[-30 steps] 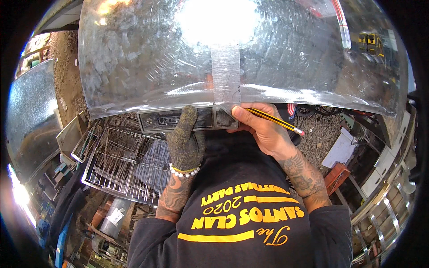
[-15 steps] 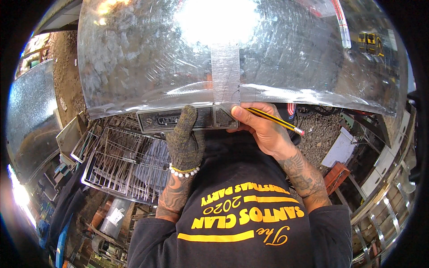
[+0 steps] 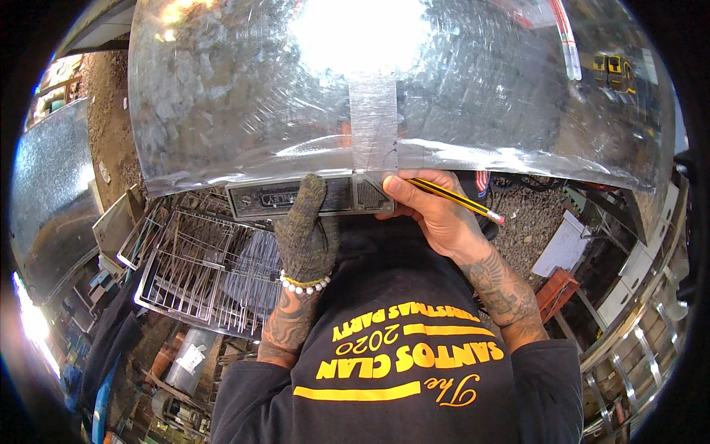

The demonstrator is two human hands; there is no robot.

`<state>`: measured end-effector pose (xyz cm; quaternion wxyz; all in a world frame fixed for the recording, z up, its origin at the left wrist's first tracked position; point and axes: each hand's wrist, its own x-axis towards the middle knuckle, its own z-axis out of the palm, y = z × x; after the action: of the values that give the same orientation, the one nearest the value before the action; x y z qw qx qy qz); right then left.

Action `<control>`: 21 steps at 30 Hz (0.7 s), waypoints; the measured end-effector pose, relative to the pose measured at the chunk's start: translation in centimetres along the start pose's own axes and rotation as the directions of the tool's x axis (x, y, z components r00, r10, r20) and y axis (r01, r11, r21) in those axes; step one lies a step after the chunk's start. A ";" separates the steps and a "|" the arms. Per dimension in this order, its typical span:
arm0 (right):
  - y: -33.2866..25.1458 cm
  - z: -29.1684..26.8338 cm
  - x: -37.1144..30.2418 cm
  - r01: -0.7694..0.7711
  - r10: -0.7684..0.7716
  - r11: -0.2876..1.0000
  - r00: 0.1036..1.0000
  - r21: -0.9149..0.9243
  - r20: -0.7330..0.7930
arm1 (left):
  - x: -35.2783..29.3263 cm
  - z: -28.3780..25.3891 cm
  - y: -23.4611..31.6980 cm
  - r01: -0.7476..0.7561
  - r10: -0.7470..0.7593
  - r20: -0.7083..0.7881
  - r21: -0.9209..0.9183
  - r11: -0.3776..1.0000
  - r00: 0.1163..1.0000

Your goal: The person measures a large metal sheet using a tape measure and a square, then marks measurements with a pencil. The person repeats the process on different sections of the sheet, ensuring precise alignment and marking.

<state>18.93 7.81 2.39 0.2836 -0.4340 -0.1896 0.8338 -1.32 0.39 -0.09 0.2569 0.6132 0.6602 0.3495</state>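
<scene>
A: Your long gray tool (image 3: 339, 195) was at the near edge of the big shiny metal sheet (image 3: 237, 96), right in front of your tummy. A flat metal strip (image 3: 374, 122) went from the tool's right part up over the sheet.

B: What did your left grip (image 3: 307, 231) do?

A: It was in a dark woolly glove and closed on the tool. Your thumb lay across the tool's front, and I couldn't see your other fingers well.

B: And your right grip (image 3: 444, 223)?

A: That one was bare. It was closed too, with the thumb on the tool's right end and a fingertip peeking out below. It also had a yellow and black pencil (image 3: 452, 197), tipped down to the right, with its pink rubber end sticking out.

B: What was around you?

A: White beads (image 3: 305, 284) went around your left wrist. You had a black shirt (image 3: 399, 285) with yellow print. Down on your left was a wire rack (image 3: 194, 275). On your right were gravel (image 3: 521, 240), a white board (image 3: 560, 246) and a brick-red thing (image 3: 556, 296).
</scene>
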 end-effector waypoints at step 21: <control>-6.9 0.0 -7.9 0.178 -0.196 0.552 0.977 -0.815 0.081 | 0.1 0.1 0.5 0.048 -0.049 -0.031 -0.045 0.998 0.998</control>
<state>24.72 8.09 11.10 0.1399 -0.5009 -0.5950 0.6128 -0.95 0.49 0.24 0.2680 0.5856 0.6710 0.3674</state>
